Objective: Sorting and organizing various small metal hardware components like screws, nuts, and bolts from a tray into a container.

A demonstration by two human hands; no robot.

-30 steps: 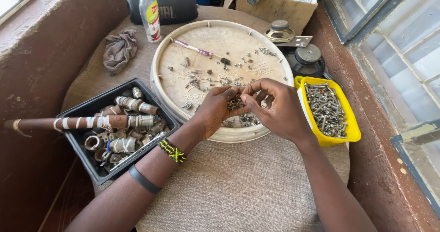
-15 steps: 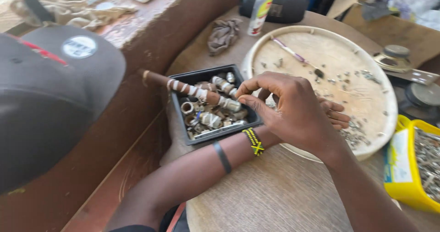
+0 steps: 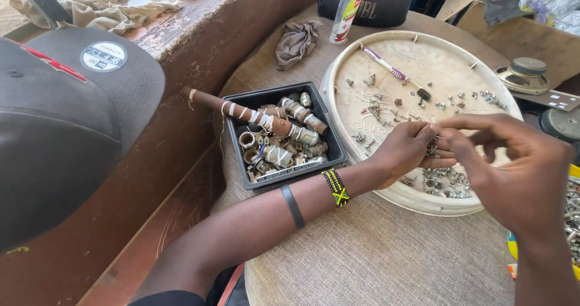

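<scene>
My left hand and my right hand meet over the near rim of a round cream lid that lies upside down on the table. Between the fingertips of both hands I pinch a small metal screw or fitting; its exact shape is too small to tell. Loose screws and bits are heaped on the lid just under my hands, and more are scattered across it. A purple-and-white toothbrush lies on the far part of the lid.
A black tray of metal pipe fittings sits left of the lid, with a taped brown pipe across it. A yellow tray of screws is at the right edge. A rag, spray can, black speaker and cap brim are around.
The view has swung left and settled. My hands moved from over the black tray back to the near rim of the lid, fingertips pinched together.
</scene>
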